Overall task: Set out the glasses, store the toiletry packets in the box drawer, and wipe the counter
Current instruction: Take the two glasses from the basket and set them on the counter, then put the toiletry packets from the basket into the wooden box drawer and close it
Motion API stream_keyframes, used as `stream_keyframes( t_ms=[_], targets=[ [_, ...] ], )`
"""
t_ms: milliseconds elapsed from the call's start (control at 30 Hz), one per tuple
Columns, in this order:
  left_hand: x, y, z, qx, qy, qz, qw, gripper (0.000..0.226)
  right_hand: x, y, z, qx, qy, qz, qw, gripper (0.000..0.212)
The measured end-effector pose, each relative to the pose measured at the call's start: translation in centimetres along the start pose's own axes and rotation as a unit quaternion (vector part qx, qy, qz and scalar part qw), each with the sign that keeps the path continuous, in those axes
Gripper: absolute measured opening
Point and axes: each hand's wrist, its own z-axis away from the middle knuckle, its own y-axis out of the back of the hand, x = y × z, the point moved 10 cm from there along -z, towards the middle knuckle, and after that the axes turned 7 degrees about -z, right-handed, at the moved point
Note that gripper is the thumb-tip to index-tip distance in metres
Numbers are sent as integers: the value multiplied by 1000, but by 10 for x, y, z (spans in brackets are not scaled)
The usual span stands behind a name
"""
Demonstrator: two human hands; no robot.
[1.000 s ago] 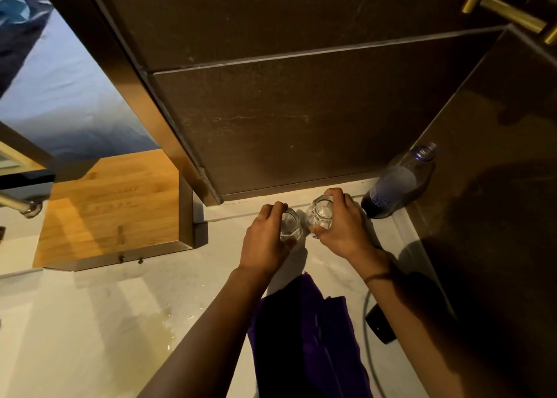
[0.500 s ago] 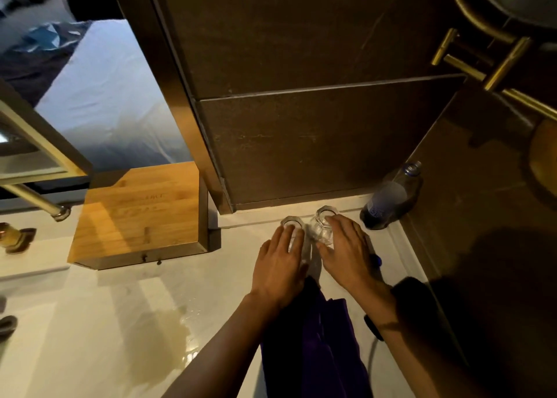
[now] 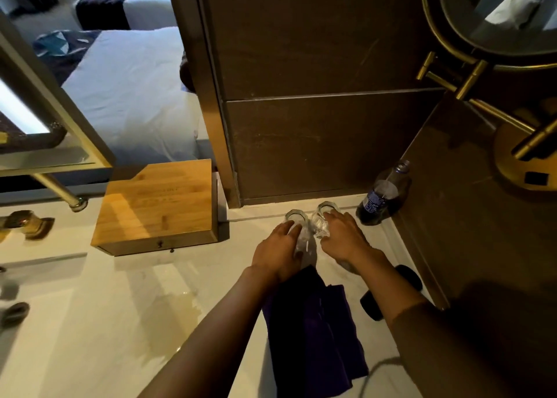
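Observation:
Two clear glasses stand upright side by side on the white counter point(image 3: 90, 322), close to the dark back wall. My left hand point(image 3: 277, 250) is curled around the left glass point(image 3: 297, 216). My right hand point(image 3: 343, 239) holds the right glass point(image 3: 327, 207), fingers over its rim and side. The glasses touch or nearly touch each other. A wooden box point(image 3: 156, 207) sits to the left, its drawer closed, with a small knob on the front. A dark purple cloth point(image 3: 313, 331) lies on the counter beneath my forearms. No toiletry packets are in view.
A plastic water bottle point(image 3: 381, 195) stands in the corner right of the glasses. A black object with a cord point(image 3: 391, 292) lies by the right wall. A wet patch point(image 3: 168, 310) marks the counter. A gold tap point(image 3: 24, 224) is far left, a gold mirror arm point(image 3: 452, 81) upper right.
The glasses have gone down from a lifted, tilted hold onto the counter. My fingers have loosened and spread over them. The view has tilted upward.

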Motion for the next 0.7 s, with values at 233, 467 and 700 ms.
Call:
stream_keyframes(
  t_ms=[233,467,700],
  targets=[
    [-40,-8,81,-13,3,30,999,53,-18,-28,63,49,-1,-136,989,57],
    [-103,-49,214,-55,37,98,993,44,-46,-103,158,9,-44,-345,938,28],
    [-162,-126,383,-141,133,306,932,24,-83,-231,267,-295,-80,-362,881,14]
  ],
)
